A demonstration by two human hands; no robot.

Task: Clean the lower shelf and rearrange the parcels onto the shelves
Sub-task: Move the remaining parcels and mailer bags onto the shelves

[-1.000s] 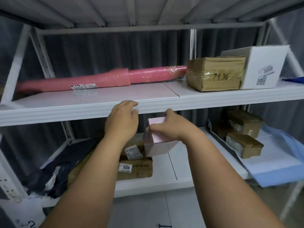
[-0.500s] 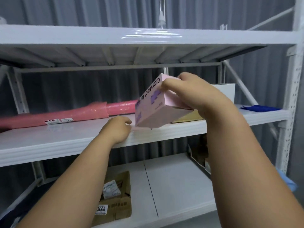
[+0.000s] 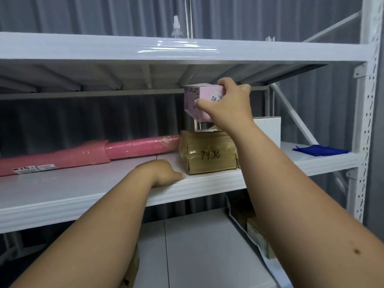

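Our right hand (image 3: 226, 104) has its grip closed around the pink box (image 3: 202, 100), held in the air above the taped brown parcel (image 3: 208, 152) on the middle shelf (image 3: 104, 188). It looks light, stiff cardboard; holding its sides suits. Our left hand (image 3: 164, 173) rests loosely on the shelf, holding nothing.

Middle shelf (image 3: 62, 190) left seems free.

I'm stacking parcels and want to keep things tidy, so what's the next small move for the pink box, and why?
Probably lower it straight down onto the brown parcel and let go. The right hand holds the pink box in the air directly above that parcel's flat top, under the upper shelf, with a gap between them. The left hand rests on the middle shelf edge.
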